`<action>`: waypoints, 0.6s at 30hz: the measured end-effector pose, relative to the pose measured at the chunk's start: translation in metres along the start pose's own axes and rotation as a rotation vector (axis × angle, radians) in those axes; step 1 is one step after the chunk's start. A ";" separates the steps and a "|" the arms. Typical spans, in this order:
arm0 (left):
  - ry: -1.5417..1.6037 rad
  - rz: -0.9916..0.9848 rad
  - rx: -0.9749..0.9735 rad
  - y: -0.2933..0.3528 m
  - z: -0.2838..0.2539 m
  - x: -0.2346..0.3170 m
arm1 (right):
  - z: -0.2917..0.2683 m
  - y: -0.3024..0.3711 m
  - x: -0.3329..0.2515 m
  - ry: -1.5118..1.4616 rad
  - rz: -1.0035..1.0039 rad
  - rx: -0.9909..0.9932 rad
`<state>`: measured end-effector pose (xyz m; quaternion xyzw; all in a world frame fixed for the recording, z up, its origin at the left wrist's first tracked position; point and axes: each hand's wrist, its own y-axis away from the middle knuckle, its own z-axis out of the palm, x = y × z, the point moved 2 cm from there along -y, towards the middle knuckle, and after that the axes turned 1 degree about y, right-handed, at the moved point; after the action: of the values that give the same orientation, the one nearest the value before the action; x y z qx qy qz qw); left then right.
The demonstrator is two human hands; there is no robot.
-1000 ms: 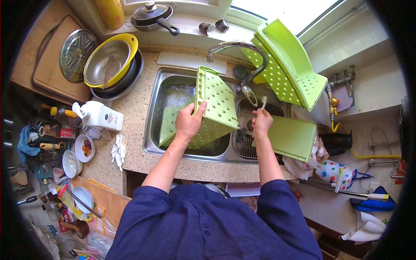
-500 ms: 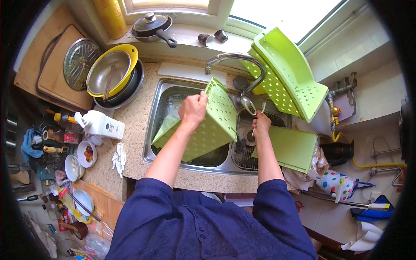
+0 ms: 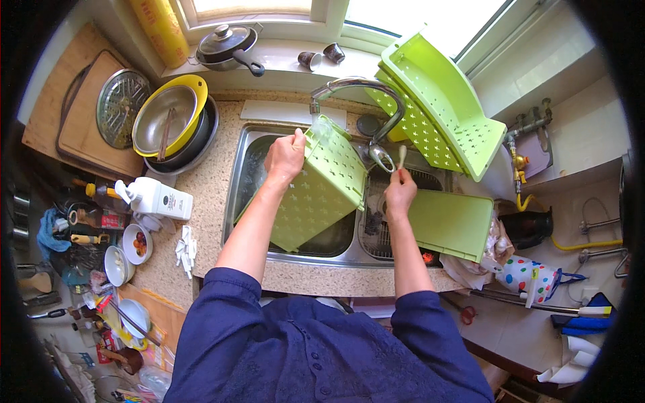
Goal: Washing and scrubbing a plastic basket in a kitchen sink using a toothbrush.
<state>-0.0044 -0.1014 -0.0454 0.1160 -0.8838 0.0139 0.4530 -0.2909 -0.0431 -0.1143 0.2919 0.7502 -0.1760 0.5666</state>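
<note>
My left hand [image 3: 285, 158] grips the edge of a green perforated basket [image 3: 321, 185], tilted just below the spout of the faucet [image 3: 366, 82], water splashing its upper end. My right hand [image 3: 401, 191] closes round a slim pale tool [image 3: 402, 156], near the faucet's base. Right of the faucet, nearer me, lies a flat green panel [image 3: 453, 225].
</note>
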 end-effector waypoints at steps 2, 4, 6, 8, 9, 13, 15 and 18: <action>0.007 0.005 -0.015 -0.001 0.000 0.000 | 0.010 0.027 -0.020 -0.013 -0.033 -0.300; 0.006 0.005 -0.027 0.001 -0.002 -0.004 | 0.030 0.054 -0.049 -0.034 -0.040 -0.494; -0.055 -0.034 -0.047 0.000 -0.005 -0.009 | 0.041 0.073 -0.083 -0.038 -0.044 -0.617; 0.001 0.014 -0.016 0.000 0.000 -0.012 | 0.048 0.078 -0.108 -0.042 -0.049 -0.729; 0.053 0.057 0.016 0.000 0.001 -0.015 | 0.054 0.077 -0.116 0.048 -0.054 -0.830; 0.113 0.114 -0.049 -0.004 0.015 -0.011 | 0.085 0.029 -0.077 0.264 -0.468 -0.761; 0.099 0.099 -0.034 -0.006 0.009 -0.024 | 0.091 0.035 -0.098 0.433 -0.389 -0.803; 0.104 0.092 -0.023 -0.005 0.006 -0.027 | 0.074 0.054 -0.152 0.417 0.002 -1.041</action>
<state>0.0074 -0.1022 -0.0713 0.0694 -0.8635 0.0307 0.4985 -0.1732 -0.0821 0.0128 0.0028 0.8339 0.2794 0.4759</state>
